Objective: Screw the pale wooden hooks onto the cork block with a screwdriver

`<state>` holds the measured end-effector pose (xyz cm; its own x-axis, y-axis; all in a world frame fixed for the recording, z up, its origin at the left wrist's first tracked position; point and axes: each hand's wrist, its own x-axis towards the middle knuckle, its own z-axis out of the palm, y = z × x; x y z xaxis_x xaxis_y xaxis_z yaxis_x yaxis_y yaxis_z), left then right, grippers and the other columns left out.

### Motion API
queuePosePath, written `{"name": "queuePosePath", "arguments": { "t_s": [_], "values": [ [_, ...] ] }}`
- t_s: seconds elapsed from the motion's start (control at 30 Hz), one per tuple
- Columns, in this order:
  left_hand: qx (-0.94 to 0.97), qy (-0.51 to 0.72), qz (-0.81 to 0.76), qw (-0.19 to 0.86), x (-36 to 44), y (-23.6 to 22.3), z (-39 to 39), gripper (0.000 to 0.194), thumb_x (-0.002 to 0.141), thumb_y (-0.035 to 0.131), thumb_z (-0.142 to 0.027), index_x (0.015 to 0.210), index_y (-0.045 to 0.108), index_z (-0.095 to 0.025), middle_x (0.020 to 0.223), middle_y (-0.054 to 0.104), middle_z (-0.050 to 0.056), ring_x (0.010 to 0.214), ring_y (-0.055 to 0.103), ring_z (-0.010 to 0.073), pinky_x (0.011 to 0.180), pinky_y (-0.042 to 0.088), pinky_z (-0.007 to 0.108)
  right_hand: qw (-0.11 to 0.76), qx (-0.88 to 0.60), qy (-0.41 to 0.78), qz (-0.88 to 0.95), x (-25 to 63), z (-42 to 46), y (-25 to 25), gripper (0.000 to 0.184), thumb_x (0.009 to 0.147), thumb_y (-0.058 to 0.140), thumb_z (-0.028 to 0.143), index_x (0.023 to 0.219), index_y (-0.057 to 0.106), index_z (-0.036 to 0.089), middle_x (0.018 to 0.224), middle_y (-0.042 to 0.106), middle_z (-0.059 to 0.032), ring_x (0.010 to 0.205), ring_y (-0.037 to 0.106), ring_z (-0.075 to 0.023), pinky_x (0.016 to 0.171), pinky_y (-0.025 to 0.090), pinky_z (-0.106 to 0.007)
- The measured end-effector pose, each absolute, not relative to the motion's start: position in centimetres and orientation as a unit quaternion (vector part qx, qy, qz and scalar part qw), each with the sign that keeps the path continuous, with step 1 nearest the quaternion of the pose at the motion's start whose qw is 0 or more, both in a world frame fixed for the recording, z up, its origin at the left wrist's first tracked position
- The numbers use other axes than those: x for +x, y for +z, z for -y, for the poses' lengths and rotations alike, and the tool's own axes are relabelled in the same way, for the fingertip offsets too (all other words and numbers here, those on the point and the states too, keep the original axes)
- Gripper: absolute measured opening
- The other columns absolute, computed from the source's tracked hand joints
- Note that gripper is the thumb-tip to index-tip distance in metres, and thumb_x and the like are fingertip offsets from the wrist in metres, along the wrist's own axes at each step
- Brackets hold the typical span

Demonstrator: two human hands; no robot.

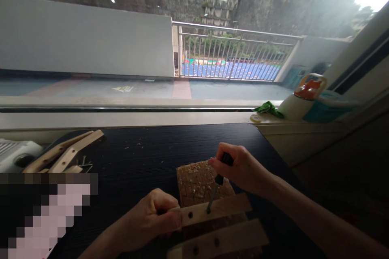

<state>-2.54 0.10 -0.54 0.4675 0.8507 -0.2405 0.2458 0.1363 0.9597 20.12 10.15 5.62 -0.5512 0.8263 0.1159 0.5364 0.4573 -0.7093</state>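
My right hand [240,166] is closed around the black handle of a screwdriver [219,179]. The screwdriver leans slightly, and its tip meets one of two dark holes or screw heads in a pale wooden strip [221,209]; which of these they are I cannot tell. My left hand [158,214] pinches the left end of that strip, thumb on top. A second wooden strip [234,239], also with two dark spots, lies nearer to me. Under the strips is a scarred wooden block [196,184] with chips on it.
Angled wooden pieces [71,151] and several screws [84,161] lie at the left of the dark table [146,149], by a white appliance [18,156]. A kettle-like white container [299,103] and a green cloth [269,109] stand on the windowsill. A blurred patch covers the lower left.
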Motion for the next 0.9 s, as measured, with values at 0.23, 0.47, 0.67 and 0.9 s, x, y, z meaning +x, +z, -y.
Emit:
{"name": "queuePosePath", "arguments": {
  "t_s": [0.23, 0.47, 0.67, 0.9],
  "values": [
    [0.601, 0.255, -0.454, 0.606, -2.4, -0.3, -0.2, 0.062, 0.072, 0.052, -0.070, 0.062, 0.065, -0.010, 0.053, 0.050, 0.001, 0.048, 0.047, 0.0102, 0.044, 0.035, 0.018, 0.233, -0.361, 0.313, 0.847, 19.9, -9.9, 6.1, 0.024, 0.081, 0.055, 0.034, 0.064, 0.047, 0.019, 0.050, 0.046, 0.0057, 0.046, 0.035, -0.0064, 0.042, 0.026, -0.020],
    [0.607, 0.246, -0.463, 0.597, -2.4, -0.1, -0.2, 0.064, 0.073, 0.051, -0.070, 0.061, 0.065, -0.009, 0.053, 0.050, 0.001, 0.048, 0.047, 0.0106, 0.044, 0.035, 0.018, 0.212, -0.330, 0.312, 0.865, 20.0, -9.6, 6.5, 0.018, 0.081, 0.055, 0.029, 0.067, 0.048, 0.020, 0.052, 0.048, 0.0060, 0.046, 0.034, -0.0063, 0.043, 0.026, -0.019],
    [0.603, 0.247, -0.468, 0.597, -2.2, 0.2, -0.2, 0.065, 0.073, 0.049, -0.071, 0.062, 0.064, -0.010, 0.053, 0.049, 0.000, 0.049, 0.047, 0.0105, 0.046, 0.035, 0.018, 0.236, -0.321, 0.280, 0.873, 20.1, -9.3, 6.5, 0.020, 0.082, 0.054, 0.029, 0.067, 0.046, 0.019, 0.052, 0.048, 0.0062, 0.045, 0.034, -0.0057, 0.044, 0.026, -0.019],
    [0.649, 0.214, -0.518, 0.515, -1.8, 3.2, 2.0, 0.045, 0.088, 0.041, -0.055, 0.089, 0.065, -0.017, 0.073, 0.056, 0.000, 0.067, 0.050, 0.0133, 0.057, 0.038, 0.019, 0.240, -0.264, 0.159, 0.920, 19.6, -8.4, 7.9, 0.010, 0.074, 0.057, 0.017, 0.065, 0.051, 0.017, 0.052, 0.049, 0.0066, 0.047, 0.037, -0.0047, 0.049, 0.025, -0.019]
  ]
}}
